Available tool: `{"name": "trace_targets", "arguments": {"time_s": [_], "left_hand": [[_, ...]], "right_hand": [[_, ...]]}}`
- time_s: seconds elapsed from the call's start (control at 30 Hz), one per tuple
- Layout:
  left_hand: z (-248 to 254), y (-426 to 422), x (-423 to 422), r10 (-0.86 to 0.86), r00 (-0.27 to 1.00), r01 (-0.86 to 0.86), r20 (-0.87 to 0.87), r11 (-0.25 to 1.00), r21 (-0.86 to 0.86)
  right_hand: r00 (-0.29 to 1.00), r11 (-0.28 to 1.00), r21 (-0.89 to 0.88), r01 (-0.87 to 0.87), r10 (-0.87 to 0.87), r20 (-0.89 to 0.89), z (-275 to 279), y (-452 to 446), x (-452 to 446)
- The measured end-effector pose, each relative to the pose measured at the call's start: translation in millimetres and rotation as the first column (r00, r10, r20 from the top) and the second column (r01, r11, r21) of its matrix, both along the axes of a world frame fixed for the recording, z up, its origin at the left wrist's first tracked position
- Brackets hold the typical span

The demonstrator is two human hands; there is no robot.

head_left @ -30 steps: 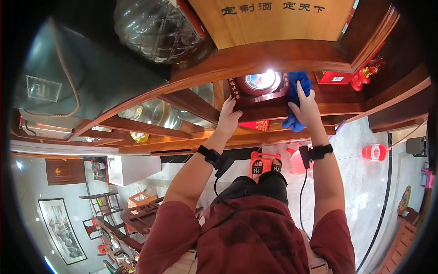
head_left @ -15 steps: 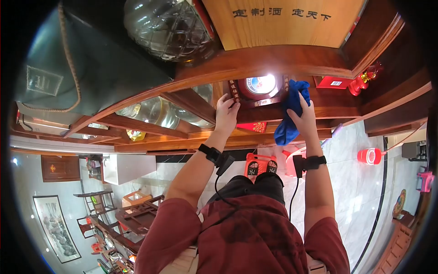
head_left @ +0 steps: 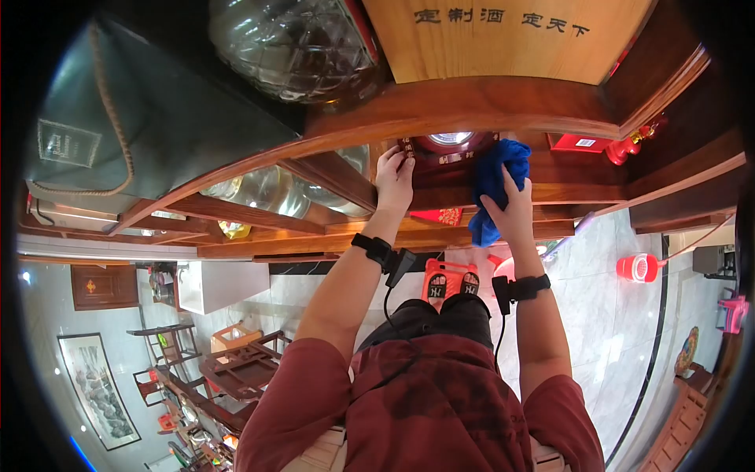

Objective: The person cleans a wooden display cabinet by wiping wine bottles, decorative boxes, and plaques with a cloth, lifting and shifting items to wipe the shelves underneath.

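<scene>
Plaque (head_left: pixel 450 153) shifts deeper behind shelf edge (head_left: pixel 464 118), not yet released: my left hand (head_left: pixel 395 182) pinches its side, right hand (head_left: pixel 513 209) holds blue cloth (head_left: pixel 503 164).

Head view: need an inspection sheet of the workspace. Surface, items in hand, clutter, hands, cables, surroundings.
Surface: reddish-brown wooden shelf.
Job's things: blue cloth; dark red display piece with a round emblem, partly hidden under the upper ledge.
Clutter: red box with a white label, red ornament beside it; large glass jar upper left.
Hands: left hand has its fingers at the display piece's left edge; right hand grips the cloth.
Cables: black cable from the left wrist device; another from the right.
Surroundings: feet on a red stool; red bucket on the tiled floor.
</scene>
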State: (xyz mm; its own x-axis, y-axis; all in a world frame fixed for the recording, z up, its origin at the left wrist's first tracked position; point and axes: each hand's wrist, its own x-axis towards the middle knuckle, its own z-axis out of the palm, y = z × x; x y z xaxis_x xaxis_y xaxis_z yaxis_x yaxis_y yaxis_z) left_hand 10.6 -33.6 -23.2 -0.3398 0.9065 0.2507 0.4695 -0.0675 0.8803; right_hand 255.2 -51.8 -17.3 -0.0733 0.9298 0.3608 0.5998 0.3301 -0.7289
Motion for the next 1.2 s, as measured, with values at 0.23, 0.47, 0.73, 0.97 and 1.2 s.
{"name": "trace_targets", "arguments": {"time_s": [0.23,0.47,0.73,0.97,1.2], "left_hand": [[-5.8,2.5,-7.4,-0.052,0.992,0.044,-0.115,0.997,-0.065],[-6.8,6.8,-9.8,-0.056,0.991,0.072,0.118,0.989,-0.132],[-1.4,5.4,-12.2,-0.069,0.998,0.068,-0.005,0.991,-0.116],[-3.4,3.0,-6.9,-0.021,0.997,0.019,-0.071,0.999,-0.032],[-4.6,-5.6,-6.7,-0.026,0.983,0.019,-0.182,0.999,-0.040]], "right_hand": [[0.919,0.975,-0.183,-0.128,0.186,0.347,35.1,6.4,-22.5],[0.772,0.871,-0.302,-0.388,0.486,0.409,43.2,2.7,-99.9],[0.665,0.797,-0.471,-0.378,0.588,0.460,69.1,15.8,-82.8],[0.728,0.861,-0.479,-0.171,0.438,0.528,80.6,44.4,13.2],[0.877,0.903,-0.414,-0.113,0.287,0.386,63.2,46.8,64.2]]}}
